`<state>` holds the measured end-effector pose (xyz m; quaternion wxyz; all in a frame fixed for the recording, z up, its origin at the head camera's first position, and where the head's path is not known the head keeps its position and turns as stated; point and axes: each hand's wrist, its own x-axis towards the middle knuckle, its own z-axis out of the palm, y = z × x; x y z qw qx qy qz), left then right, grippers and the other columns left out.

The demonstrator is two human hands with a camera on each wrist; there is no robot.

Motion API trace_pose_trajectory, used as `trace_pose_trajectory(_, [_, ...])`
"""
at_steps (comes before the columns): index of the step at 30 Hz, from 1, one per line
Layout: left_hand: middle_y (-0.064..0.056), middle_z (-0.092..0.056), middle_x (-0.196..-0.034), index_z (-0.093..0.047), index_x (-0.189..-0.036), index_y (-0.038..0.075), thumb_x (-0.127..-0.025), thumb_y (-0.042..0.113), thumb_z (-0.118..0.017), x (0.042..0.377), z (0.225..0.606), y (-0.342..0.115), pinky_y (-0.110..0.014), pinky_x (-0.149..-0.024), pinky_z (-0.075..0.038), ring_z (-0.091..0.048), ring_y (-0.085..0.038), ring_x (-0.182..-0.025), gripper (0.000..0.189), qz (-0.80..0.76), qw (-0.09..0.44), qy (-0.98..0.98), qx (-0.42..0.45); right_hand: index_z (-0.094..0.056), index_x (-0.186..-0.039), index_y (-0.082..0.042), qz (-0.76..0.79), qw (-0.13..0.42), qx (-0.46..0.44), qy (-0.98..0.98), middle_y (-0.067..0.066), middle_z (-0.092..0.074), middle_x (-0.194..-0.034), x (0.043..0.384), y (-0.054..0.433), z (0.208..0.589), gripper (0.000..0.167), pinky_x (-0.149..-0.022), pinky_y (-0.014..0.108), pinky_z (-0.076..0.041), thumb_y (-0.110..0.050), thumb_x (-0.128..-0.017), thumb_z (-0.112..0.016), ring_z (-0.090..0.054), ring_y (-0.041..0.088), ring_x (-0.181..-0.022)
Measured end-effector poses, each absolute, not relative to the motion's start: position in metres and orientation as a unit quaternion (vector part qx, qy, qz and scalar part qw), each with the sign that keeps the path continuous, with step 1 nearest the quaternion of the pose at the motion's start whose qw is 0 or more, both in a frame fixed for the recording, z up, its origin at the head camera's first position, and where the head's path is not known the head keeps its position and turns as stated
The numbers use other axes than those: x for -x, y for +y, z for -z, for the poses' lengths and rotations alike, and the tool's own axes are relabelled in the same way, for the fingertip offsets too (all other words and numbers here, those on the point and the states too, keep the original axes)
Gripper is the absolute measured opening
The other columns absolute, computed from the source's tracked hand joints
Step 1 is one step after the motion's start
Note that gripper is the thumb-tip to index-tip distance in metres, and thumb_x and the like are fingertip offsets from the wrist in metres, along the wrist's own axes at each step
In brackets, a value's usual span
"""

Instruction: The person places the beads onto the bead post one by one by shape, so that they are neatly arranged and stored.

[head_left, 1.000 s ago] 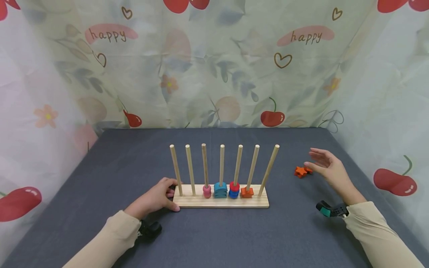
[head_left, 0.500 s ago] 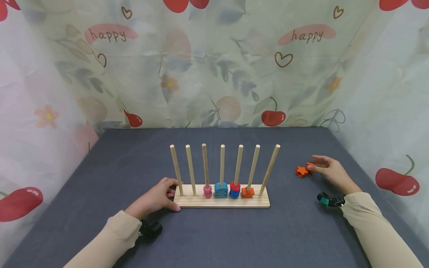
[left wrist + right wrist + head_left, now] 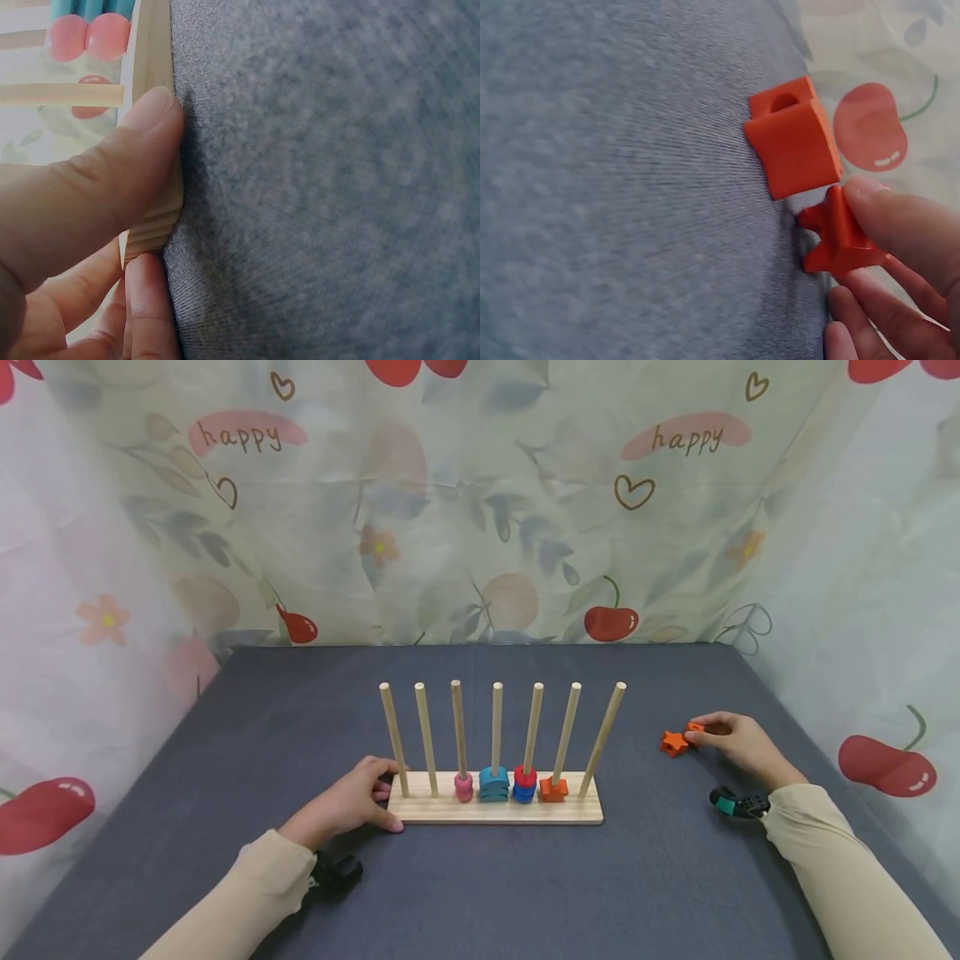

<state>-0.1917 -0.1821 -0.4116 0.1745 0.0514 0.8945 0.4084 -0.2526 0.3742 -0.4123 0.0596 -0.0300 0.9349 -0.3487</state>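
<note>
My left hand (image 3: 348, 802) grips the left end of a wooden peg board (image 3: 435, 812), thumb on the front edge and fingers behind. Several upright pegs stand on it. Pink beads (image 3: 463, 787), blue-teal blocks (image 3: 493, 785), a red ring over a blue one (image 3: 525, 785) and an orange star piece (image 3: 553, 790) sit on middle and right pegs. At the right, my right hand (image 3: 738, 747) pinches an orange star block (image 3: 844, 236) between thumb and fingers. Close beside it on the cloth lies another orange star block (image 3: 795, 142) with a hole through it.
A dark grey cloth (image 3: 480, 893) covers the table. Patterned curtains (image 3: 465, 510) hang behind and along both sides. Each wrist wears a black strap with a small device, such as the right wrist camera (image 3: 731, 803).
My right hand has come down onto the farther orange star block and now pinches it. The left hand stays on the board's end.
</note>
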Motion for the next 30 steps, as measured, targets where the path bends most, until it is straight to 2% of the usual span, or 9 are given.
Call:
trace_pose_trajectory(4, [-0.013,-0.042,-0.126,-0.053,-0.131,0.005,-0.063,0.006,-0.09,0.192,0.412,-0.182,-0.041,-0.095,-0.047,-0.05,-0.027,-0.113,0.077,-0.409,0.177,0.894,-0.052,-0.054,-0.124,0.002,0.362,0.031,0.028,0.931,0.016,-0.065,-0.114,0.25,0.372,0.413,0.054,-0.068,0.023,-0.045,-0.04,-0.092,-0.065,-0.053,0.0,-0.083])
trace_pose_trajectory(9, [-0.013,-0.043,-0.126,-0.053,-0.131,0.005,-0.063,0.006,-0.09,0.193,0.412,-0.183,-0.041,-0.094,-0.047,-0.05,-0.027,-0.112,0.077,-0.407,0.175,0.895,-0.055,-0.05,-0.125,0.003,0.402,-0.009,0.024,0.915,-0.011,-0.064,-0.102,0.246,0.366,0.406,0.055,-0.07,0.018,-0.046,-0.037,-0.091,-0.066,-0.054,-0.013,-0.082])
trace_pose_trajectory(12, [-0.013,-0.043,-0.125,-0.053,-0.131,0.004,-0.062,0.005,-0.09,0.193,0.412,-0.183,-0.041,-0.094,-0.047,-0.05,-0.027,-0.112,0.078,-0.407,0.173,0.895,-0.058,-0.047,-0.128,0.001,0.454,-0.019,0.027,0.891,-0.021,-0.057,-0.101,0.243,0.359,0.397,0.054,-0.073,0.017,-0.05,-0.035,-0.092,-0.066,-0.059,-0.012,-0.084])
trace_pose_trajectory(17, [-0.015,-0.043,-0.125,-0.052,-0.131,0.002,-0.062,0.004,-0.09,0.191,0.411,-0.183,-0.041,-0.093,-0.048,-0.051,-0.028,-0.111,0.078,-0.409,0.173,0.894,-0.062,-0.05,-0.127,-0.009,0.531,-0.031,0.05,0.845,-0.014,-0.056,-0.109,0.238,0.343,0.383,0.043,-0.077,0.019,-0.054,-0.028,-0.092,-0.066,-0.066,-0.005,-0.089])
trace_pose_trajectory(20, [-0.015,-0.043,-0.126,-0.052,-0.131,0.001,-0.062,0.004,-0.09,0.19,0.411,-0.183,-0.041,-0.093,-0.048,-0.051,-0.028,-0.112,0.078,-0.409,0.173,0.894,-0.063,-0.052,-0.127,-0.01,0.565,-0.045,0.064,0.821,-0.009,-0.058,-0.11,0.233,0.33,0.373,0.04,-0.077,0.018,-0.054,-0.022,-0.092,-0.067,-0.067,0.0,-0.093])
trace_pose_trajectory(25, [-0.014,-0.043,-0.126,-0.052,-0.131,0.002,-0.063,0.005,-0.09,0.191,0.411,-0.183,-0.041,-0.094,-0.048,-0.051,-0.028,-0.113,0.079,-0.406,0.173,0.895,-0.061,-0.055,-0.127,-0.004,0.628,-0.06,0.094,0.77,-0.007,-0.063,-0.111,0.223,0.308,0.356,0.041,-0.077,0.02,-0.055,-0.01,-0.089,-0.07,-0.069,0.005,-0.093])
trace_pose_trajectory(30, [-0.014,-0.043,-0.126,-0.052,-0.131,0.004,-0.063,0.005,-0.09,0.192,0.411,-0.182,-0.041,-0.094,-0.048,-0.051,-0.028,-0.113,0.078,-0.406,0.174,0.895,-0.059,-0.056,-0.127,-0.001,0.633,-0.085,0.127,0.759,-0.008,-0.066,-0.113,0.211,0.288,0.341,0.042,-0.078,0.018,-0.053,-0.005,-0.088,-0.069,-0.067,0.003,-0.095])
